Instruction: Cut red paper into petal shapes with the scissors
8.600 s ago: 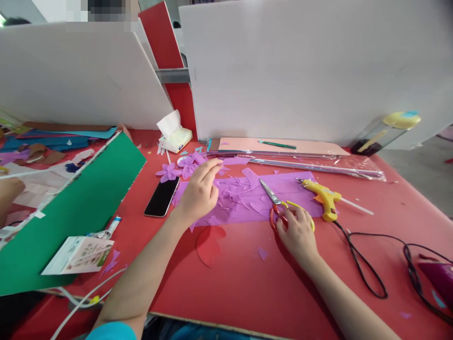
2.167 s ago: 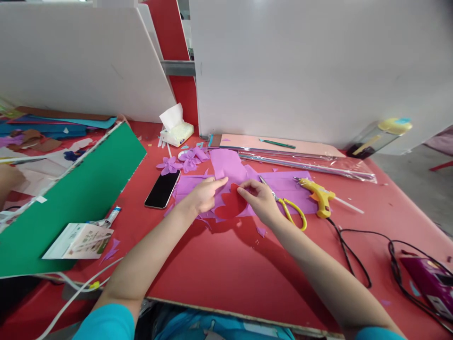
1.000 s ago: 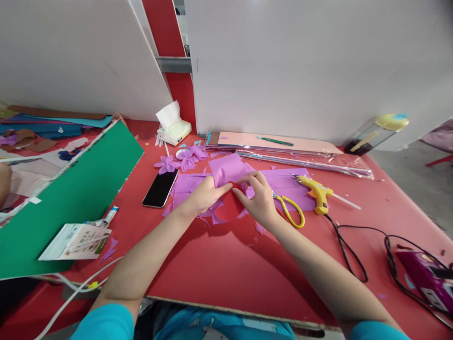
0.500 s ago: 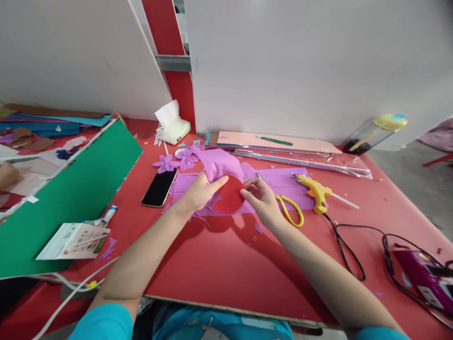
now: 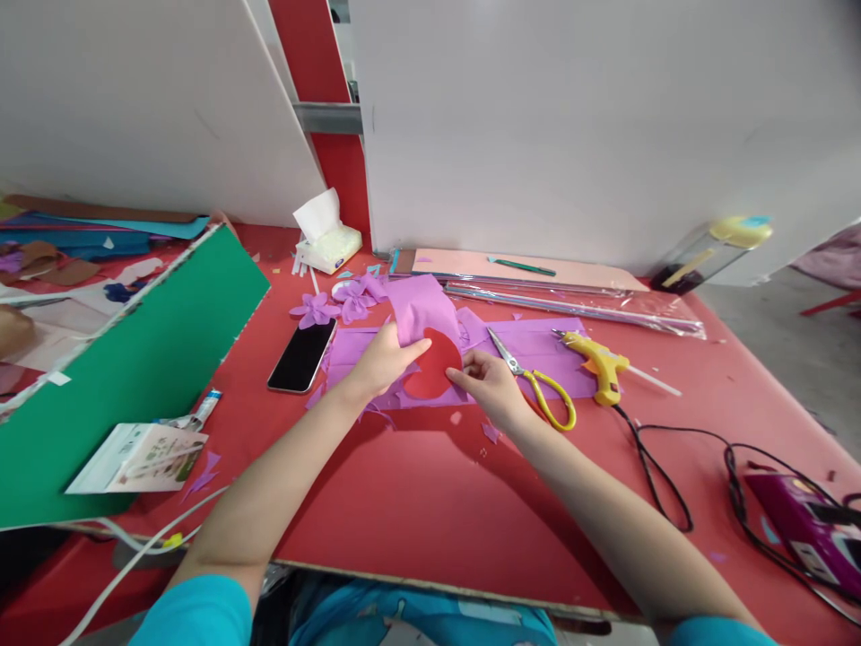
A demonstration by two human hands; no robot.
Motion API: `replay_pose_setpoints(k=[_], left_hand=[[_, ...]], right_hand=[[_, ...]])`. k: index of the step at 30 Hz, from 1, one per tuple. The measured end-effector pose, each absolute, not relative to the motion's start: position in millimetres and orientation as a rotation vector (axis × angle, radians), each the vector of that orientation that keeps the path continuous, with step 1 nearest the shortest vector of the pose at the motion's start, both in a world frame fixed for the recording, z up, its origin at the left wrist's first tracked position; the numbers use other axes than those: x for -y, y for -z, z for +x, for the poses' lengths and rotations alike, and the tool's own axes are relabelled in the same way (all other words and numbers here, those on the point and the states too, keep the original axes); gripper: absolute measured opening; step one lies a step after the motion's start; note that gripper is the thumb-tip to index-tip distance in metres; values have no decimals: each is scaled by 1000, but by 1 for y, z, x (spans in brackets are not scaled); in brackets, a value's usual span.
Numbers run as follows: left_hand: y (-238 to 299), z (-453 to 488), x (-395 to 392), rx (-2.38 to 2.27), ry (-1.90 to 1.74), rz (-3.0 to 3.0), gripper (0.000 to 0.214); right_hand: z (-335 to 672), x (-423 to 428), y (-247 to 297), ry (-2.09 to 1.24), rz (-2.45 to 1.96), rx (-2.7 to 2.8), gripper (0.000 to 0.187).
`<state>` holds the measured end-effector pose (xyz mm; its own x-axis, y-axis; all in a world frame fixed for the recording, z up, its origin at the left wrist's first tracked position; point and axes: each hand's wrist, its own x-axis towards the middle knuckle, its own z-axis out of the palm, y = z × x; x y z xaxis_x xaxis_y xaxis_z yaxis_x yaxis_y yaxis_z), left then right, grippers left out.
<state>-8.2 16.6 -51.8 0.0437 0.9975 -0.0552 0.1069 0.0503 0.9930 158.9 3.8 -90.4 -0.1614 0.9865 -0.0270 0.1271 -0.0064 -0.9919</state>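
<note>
Just above the middle of the frame, both hands met over a red rounded paper cutout [image 5: 431,370], which was held slightly off the red tabletop [image 5: 430,502]. The left hand [image 5: 382,361] was closed on the cutout's left edge, its index finger lying across the top of the red paper; a loose piece of purple paper [image 5: 421,305] rose from behind the same fingers and seemed caught in that grip too. The right hand [image 5: 490,388] pinched the cutout's lower right edge between thumb and fingertips. Beneath them lay a flat purple paper sheet [image 5: 538,345] strewn with offcuts. Yellow-handled scissors [image 5: 538,381] lay just right of the right hand, apart from it, and a yellow hot-glue gun [image 5: 604,363] lay further right, its black cord trailing toward the lower right. A black smartphone [image 5: 302,355] lay left of the left hand, with purple paper flowers [image 5: 336,303] above it. A green board [image 5: 134,359] slanted across the left of the frame.
</note>
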Motion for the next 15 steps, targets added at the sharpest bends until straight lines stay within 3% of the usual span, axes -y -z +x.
replay_pose_setpoints(k=[9,15], left_hand=[[52,-14,-17,-1482,-1118,1383,22],[43,-27,-21,-1484,-937,1545,18]], right_hand=[[166,1,96,-1208,-1326,1538,27],[208,8,106,-723,-1438,1833,17]])
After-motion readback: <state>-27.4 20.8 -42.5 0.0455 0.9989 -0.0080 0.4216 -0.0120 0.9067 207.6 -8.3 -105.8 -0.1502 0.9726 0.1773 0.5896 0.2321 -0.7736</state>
